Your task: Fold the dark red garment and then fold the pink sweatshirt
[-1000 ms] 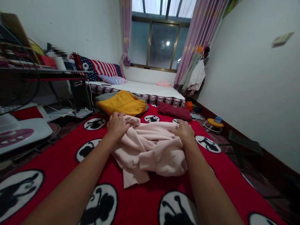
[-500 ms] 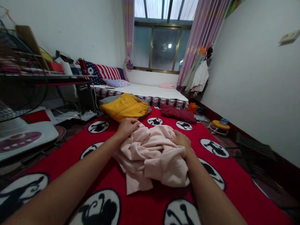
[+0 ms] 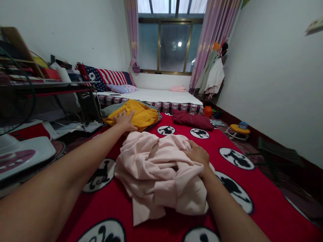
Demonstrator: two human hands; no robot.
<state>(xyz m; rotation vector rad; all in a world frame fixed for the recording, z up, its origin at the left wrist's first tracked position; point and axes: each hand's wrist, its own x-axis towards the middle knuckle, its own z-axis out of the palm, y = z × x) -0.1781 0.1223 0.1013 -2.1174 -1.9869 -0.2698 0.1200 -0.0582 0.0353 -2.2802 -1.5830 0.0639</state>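
Observation:
A crumpled pale pink garment [image 3: 161, 168] lies bunched on the red blanket [image 3: 73, 215] in front of me. My right hand [image 3: 199, 154] is at its right side, with the fingers partly sunk into the cloth and closed on it. My left hand [image 3: 124, 121] is beyond the pink garment's far left edge, palm down, its fingers spread over a yellow garment [image 3: 143, 114]. The yellow garment lies on top of a grey one [image 3: 111, 109]. Farther back on the right is a folded maroon garment [image 3: 191, 120].
On the left stand a cluttered desk [image 3: 50, 85] and a white fan base [image 3: 25, 154]. A bed [image 3: 153, 95] lies under the window. Along the right wall are a small yellow stool [image 3: 239, 129], a dark folding stool [image 3: 280, 153] and hanging clothes [image 3: 214, 77].
My left hand has left the pink garment and moved forward and left onto the yellow garment, its fingers now spread. My right hand has stayed on the pink garment. The view has shifted slightly.

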